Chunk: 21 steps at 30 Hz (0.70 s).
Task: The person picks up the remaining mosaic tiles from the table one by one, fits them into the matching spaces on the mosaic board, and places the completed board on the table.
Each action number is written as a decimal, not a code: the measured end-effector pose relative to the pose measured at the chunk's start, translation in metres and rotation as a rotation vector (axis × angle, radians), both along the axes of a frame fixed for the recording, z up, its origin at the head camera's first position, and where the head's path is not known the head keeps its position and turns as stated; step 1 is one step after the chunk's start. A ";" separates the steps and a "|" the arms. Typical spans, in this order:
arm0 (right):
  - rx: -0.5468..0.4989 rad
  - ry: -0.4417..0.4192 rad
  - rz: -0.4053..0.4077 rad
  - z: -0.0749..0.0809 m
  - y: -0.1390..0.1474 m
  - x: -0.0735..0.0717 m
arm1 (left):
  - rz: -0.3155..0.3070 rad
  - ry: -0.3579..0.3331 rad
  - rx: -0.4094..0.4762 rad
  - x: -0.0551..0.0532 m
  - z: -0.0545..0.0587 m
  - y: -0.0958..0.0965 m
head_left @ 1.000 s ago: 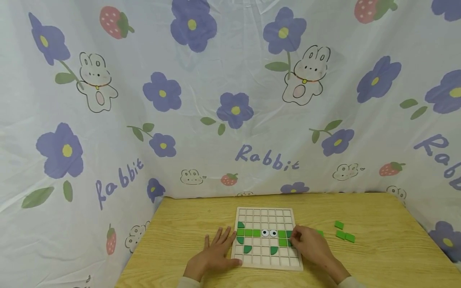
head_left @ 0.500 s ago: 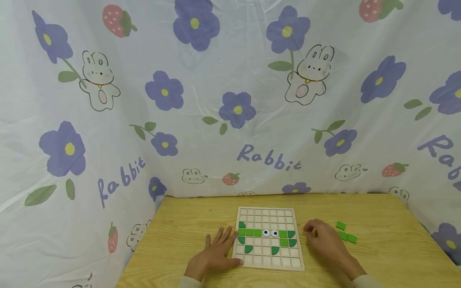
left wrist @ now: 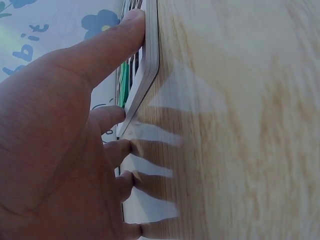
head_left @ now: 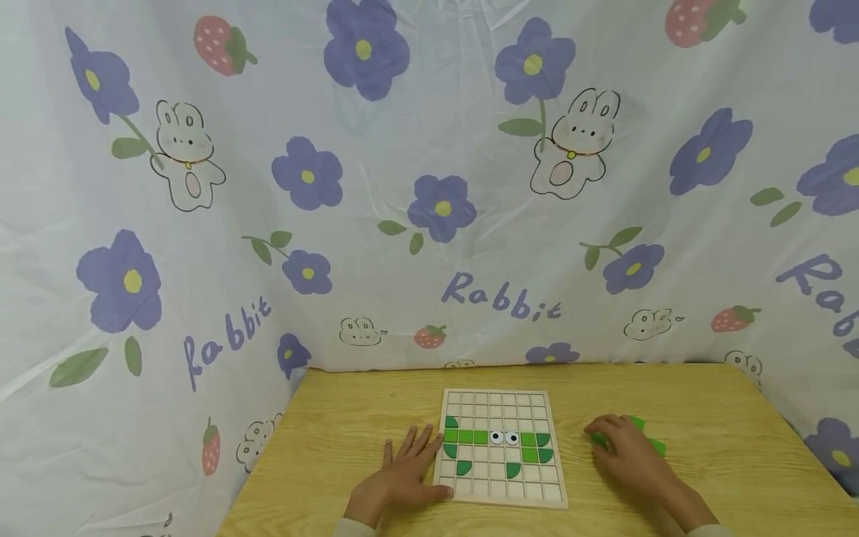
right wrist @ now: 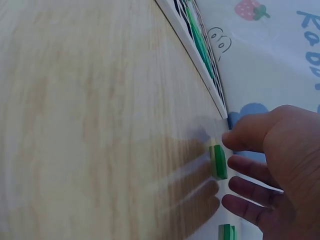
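My left hand (head_left: 400, 479) lies with fingers spread at the left side of a wooden grid board (head_left: 499, 500); its thumb rests on the board's rim in the left wrist view. Set in the board are light green squares (head_left: 464, 437), dark green quarter-circles (head_left: 513, 470) and two white eye pieces (head_left: 496, 438). My right hand (head_left: 631, 453) hovers right of the board, fingers loosely bent, over a green square tile (right wrist: 220, 162) on the table. Thumb and fingertips look apart from that tile. The head view mostly hides it under the hand.
More green square tiles (head_left: 658, 447) lie just behind and right of my right hand, partly covered by it. The wooden table (head_left: 362, 403) ends at a white curtain (head_left: 376, 298) printed with flowers and rabbits.
My right hand has left the board's right edge, where a dark green quarter-circle now shows uncovered, and moved right to the loose green tiles. The left hand has stayed in place.
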State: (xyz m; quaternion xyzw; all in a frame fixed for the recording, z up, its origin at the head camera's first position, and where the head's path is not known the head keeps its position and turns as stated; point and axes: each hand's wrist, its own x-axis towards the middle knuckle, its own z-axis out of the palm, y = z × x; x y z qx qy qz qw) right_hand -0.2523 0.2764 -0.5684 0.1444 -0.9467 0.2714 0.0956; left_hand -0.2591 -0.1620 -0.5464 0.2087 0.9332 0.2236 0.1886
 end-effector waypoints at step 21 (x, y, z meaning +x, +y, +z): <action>-0.001 0.052 0.090 -0.008 0.013 0.004 | 0.000 0.002 -0.005 0.003 0.003 0.000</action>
